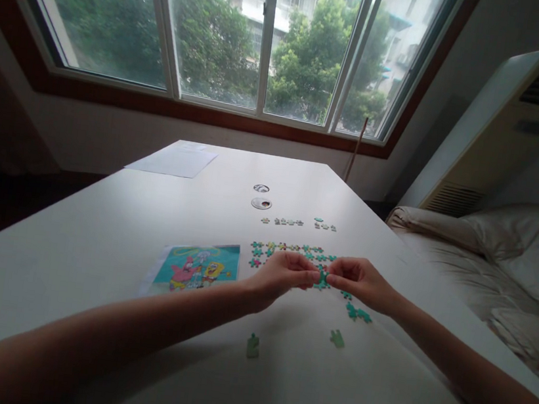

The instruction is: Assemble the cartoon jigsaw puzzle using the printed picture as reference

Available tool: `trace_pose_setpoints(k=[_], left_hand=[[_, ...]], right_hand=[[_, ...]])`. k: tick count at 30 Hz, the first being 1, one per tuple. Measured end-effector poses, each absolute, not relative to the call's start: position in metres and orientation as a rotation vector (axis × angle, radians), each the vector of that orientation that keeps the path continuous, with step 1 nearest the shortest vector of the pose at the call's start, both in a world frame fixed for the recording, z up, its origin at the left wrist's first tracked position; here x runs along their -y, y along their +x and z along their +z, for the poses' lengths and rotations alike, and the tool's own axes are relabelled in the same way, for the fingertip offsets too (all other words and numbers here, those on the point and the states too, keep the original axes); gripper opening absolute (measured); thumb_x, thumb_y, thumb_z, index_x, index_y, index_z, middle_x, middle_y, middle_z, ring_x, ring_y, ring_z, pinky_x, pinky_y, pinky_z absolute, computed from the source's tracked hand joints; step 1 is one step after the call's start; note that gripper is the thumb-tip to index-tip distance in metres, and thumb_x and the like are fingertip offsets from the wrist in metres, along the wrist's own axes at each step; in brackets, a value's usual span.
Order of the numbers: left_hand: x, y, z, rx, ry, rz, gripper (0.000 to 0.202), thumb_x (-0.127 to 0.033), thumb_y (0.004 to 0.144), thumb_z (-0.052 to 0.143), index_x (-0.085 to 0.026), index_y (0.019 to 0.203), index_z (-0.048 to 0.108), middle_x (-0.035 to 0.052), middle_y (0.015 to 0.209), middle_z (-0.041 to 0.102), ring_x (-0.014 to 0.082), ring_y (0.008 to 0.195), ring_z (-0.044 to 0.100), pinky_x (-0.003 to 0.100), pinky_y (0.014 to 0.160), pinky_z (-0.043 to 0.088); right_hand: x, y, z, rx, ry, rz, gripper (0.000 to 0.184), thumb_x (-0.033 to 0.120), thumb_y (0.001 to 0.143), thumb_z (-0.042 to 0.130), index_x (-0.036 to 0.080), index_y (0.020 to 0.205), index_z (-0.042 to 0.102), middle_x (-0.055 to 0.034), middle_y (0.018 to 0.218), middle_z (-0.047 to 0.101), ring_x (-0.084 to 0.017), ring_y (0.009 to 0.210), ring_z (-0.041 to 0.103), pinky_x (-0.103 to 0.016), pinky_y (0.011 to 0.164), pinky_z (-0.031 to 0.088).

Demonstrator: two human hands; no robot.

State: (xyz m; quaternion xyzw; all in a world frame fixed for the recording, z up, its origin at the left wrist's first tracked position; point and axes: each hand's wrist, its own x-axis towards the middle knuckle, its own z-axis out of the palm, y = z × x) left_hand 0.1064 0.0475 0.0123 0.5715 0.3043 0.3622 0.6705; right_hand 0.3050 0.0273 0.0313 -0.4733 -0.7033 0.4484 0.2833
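Observation:
Between my two hands, just above the table, is a green puzzle piece [323, 278]. My left hand [284, 275] pinches its left side and my right hand [358, 282] pinches its right side; whether it is one piece or two joined, I cannot tell. Rows of colourful puzzle pieces [257, 253] lie behind and partly under my hands. A joined green cluster [358, 313] sits below my right hand. Nearer to me lie two loose pieces, a pale green one [253, 345] and another green piece [337, 338]. Left of my left hand is a cartoon picture sheet [201, 267].
The white table [96, 232] stretches toward the window [216, 36]. Farther back lie more puzzle pieces [289, 222], two round items [261, 203] and white paper [170, 159]. A pale sofa [471, 255] and a tall air conditioner [502, 127] stand at right.

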Motion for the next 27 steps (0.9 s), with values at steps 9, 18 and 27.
trace_pose_setpoints(k=[9, 18, 27], left_hand=[[-0.059, 0.065, 0.023, -0.853, 1.677, 0.821, 0.014, -0.029, 0.066, 0.067, -0.015, 0.067, 0.063, 0.0002, 0.062, 0.061, 0.01, 0.057, 0.052, 0.021, 0.055, 0.04], [-0.043, 0.019, 0.01, -1.136, 2.379, 0.873, 0.009, -0.021, 0.076, 0.053, -0.02, 0.07, 0.06, 0.0011, 0.066, 0.061, 0.0131, 0.06, 0.053, 0.024, 0.058, 0.041], [-0.029, -0.009, -0.007, -1.109, 2.854, 0.735, 0.018, -0.019, 0.085, 0.042, -0.022, 0.08, 0.06, 0.0059, 0.081, 0.063, 0.0196, 0.076, 0.053, 0.031, 0.069, 0.042]], right_hand=[[-0.036, 0.376, 0.064, 2.553, -1.563, 1.307, 0.034, 0.046, 0.074, 0.056, 0.012, 0.076, 0.062, -0.001, 0.065, 0.055, -0.011, 0.06, 0.046, -0.022, 0.055, 0.036], [-0.042, 0.383, 0.045, 2.702, -1.861, 1.091, 0.024, 0.036, 0.069, 0.056, 0.012, 0.07, 0.063, -0.0009, 0.06, 0.054, -0.012, 0.058, 0.046, -0.022, 0.052, 0.034], [-0.07, 0.378, 0.069, 2.698, -1.657, 0.823, 0.031, 0.042, 0.076, 0.051, 0.014, 0.079, 0.063, -0.0029, 0.068, 0.06, -0.013, 0.061, 0.051, -0.022, 0.056, 0.037]])
